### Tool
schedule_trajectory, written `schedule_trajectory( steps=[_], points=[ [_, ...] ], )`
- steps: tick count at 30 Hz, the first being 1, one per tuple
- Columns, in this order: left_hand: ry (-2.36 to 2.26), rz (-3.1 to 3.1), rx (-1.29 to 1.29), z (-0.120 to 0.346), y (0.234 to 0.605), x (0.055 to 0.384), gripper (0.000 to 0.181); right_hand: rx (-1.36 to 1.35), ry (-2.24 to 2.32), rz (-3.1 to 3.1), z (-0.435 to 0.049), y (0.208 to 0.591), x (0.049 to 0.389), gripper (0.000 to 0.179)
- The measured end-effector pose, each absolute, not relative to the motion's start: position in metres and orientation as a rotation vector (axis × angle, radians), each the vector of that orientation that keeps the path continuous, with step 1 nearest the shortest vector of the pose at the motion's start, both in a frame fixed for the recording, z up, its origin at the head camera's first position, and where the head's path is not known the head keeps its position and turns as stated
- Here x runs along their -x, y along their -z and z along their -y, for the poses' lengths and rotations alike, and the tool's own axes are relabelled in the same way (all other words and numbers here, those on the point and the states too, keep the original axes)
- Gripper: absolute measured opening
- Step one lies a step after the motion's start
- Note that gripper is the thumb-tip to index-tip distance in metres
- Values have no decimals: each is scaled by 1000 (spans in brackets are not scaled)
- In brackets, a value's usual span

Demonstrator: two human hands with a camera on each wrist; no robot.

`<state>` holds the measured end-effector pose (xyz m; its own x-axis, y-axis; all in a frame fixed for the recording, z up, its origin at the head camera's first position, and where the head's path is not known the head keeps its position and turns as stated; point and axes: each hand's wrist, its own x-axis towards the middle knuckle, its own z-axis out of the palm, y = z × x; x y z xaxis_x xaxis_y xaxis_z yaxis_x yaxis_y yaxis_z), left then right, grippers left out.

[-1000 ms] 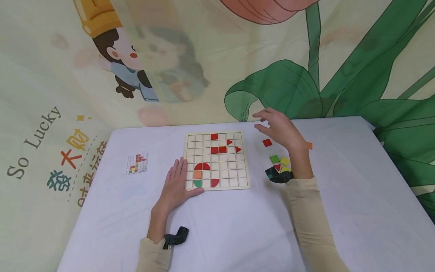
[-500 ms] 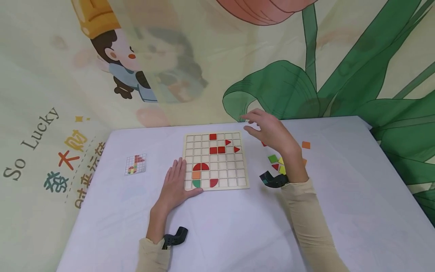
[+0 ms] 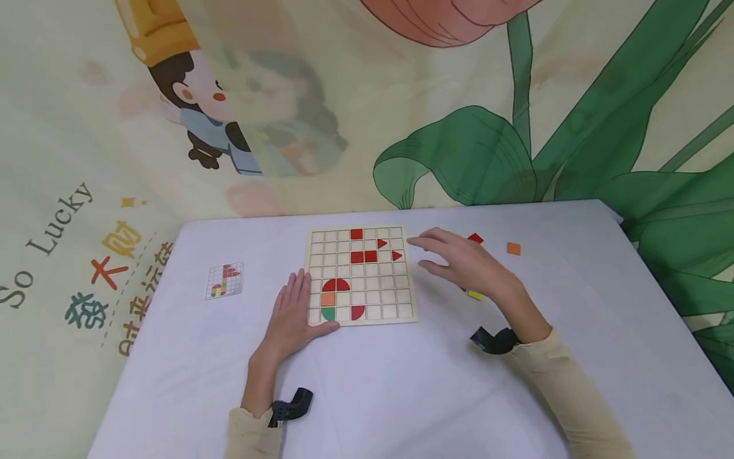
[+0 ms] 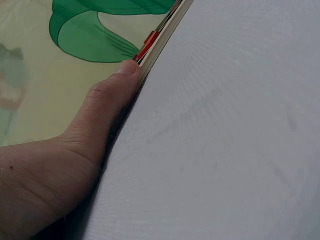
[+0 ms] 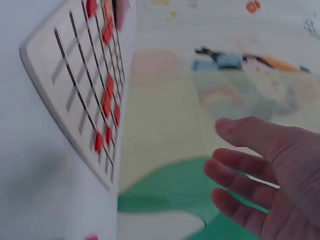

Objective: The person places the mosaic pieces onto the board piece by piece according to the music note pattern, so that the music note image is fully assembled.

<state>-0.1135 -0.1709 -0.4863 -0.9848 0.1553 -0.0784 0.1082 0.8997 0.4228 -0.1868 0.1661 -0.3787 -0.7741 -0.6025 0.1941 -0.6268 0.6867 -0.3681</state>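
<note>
A pale gridded board [image 3: 390, 287] lies on the white table, holding red squares [image 3: 364, 257], red triangles [image 3: 397, 255], an orange square [image 3: 327, 298] and several rounded red and green pieces [image 3: 328, 313]. Along its left edge rest the straight fingers of my left hand [image 3: 291, 319]. The thumb [image 4: 100, 115] touches the near edge in the left wrist view. My right hand [image 3: 464, 261] hovers just beyond the board's right edge, fingers loosely bent and thumb apart. In the right wrist view nothing shows between the fingers of that right hand [image 5: 280, 170].
Left of the board lies a small printed card [image 3: 224, 280] with a coloured grid pattern. Loose tiles lie to the right: a red one [image 3: 475, 238], an orange square [image 3: 513, 248] and a yellow one [image 3: 474, 295], some partly hidden by my right hand. A patterned backdrop [image 3: 321, 191] hangs behind.
My right hand first shifted left, then came lower and nearer, beside the board's right edge. The left hand keeps its place. The pieces on the board look unchanged.
</note>
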Motion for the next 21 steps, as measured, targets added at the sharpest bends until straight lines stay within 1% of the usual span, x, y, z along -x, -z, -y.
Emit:
schedule_trajectory(
  steps=[6, 9, 12, 15, 17, 21],
  points=[
    [-650, -2960, -216, 173, 485, 114, 117, -814, -637, 2887, -206, 367, 197, 53],
    [-653, -2959, -216, 172, 487, 114, 117, -708, -679, 2960, -226, 362, 200, 60],
    [-643, -2960, -207, 173, 487, 114, 117, -617, -701, 3165, -237, 361, 202, 68],
    [-634, -2957, -200, 173, 486, 114, 118, -598, -689, 3423, -238, 369, 204, 71],
    [-637, -2957, -199, 173, 486, 114, 117, -666, -696, 3521, -235, 377, 204, 65],
    [-652, -2955, -206, 172, 486, 114, 117, -825, -716, 3544, -223, 389, 206, 44]
  ],
)
